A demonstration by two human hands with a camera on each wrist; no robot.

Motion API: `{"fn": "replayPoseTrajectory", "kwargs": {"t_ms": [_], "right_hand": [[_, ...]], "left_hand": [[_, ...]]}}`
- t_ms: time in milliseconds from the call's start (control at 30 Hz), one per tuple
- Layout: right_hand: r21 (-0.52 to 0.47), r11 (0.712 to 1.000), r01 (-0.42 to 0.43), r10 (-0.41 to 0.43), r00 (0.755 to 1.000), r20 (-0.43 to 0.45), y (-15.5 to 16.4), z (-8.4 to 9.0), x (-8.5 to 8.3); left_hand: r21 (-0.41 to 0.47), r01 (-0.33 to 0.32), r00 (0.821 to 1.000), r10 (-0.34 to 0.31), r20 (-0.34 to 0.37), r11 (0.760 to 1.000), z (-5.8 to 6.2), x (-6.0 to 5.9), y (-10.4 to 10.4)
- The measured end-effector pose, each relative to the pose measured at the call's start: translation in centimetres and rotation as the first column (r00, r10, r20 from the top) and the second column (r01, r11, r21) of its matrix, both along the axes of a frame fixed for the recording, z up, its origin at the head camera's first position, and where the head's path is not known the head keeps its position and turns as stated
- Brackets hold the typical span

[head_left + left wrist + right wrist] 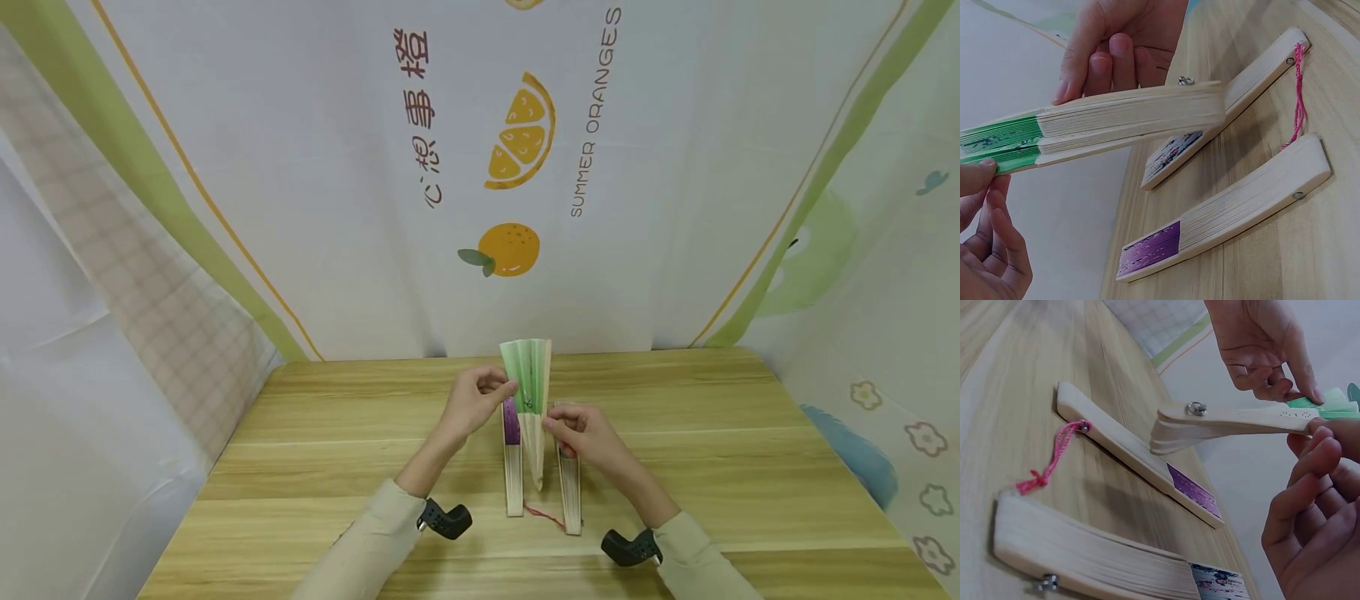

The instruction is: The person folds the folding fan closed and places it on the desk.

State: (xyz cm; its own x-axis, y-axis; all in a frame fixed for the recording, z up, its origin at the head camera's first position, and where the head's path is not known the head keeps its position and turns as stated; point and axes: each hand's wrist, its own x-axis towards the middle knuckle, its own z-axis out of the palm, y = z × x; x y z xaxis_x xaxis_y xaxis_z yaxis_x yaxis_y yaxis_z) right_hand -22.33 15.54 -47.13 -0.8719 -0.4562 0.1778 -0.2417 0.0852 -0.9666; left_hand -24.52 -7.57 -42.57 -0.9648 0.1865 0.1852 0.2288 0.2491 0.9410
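A folding fan with green paper and pale wooden ribs (529, 375) is held up above the table, partly spread, its pivot end pointing down. My left hand (474, 403) pinches the green paper of one side between thumb and finger. On the opposite side, my right hand (588, 435) pinches the fan's outer rib, near where wood meets paper. Beneath it lie two folded fans: one with purple paper (1154, 249) on the left, one with dark floral paper (1219, 584) on the right. A metal pivot ring (1196, 409) shows on the green fan.
A pinkish-red cord (1299, 94) hangs at a folded fan's pivot end and lies between the two fans. The wood-grain table (360, 467) reaches back to a white printed curtain (337, 208). Black wrist devices (448, 519) sit at both cuffs.
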Motion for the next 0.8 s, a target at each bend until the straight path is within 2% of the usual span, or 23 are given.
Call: {"fn": "replayPoseTrajectory", "kwargs": {"t_ms": [367, 733, 800], "right_hand": [[0.035, 0.998, 0.055, -0.056, 0.998, 0.011, -0.7, 0.7, 0.4], [0.003, 1.000, 0.010, -0.010, 1.000, -0.006, -1.0, 0.5, 0.3], [-0.002, 1.000, 0.004, -0.004, 1.000, -0.004, -1.1, 0.5, 0.3]], "left_hand": [[0.055, 0.000, 1.000, 0.000, 0.007, 0.998, -0.4, -0.1, 0.2], [0.113, -0.009, 1.000, 0.005, 0.031, 0.994, -0.8, -0.2, 0.4], [0.122, -0.009, 0.999, 0.005, 0.034, 0.992, -0.3, 0.1, 0.4]]}}
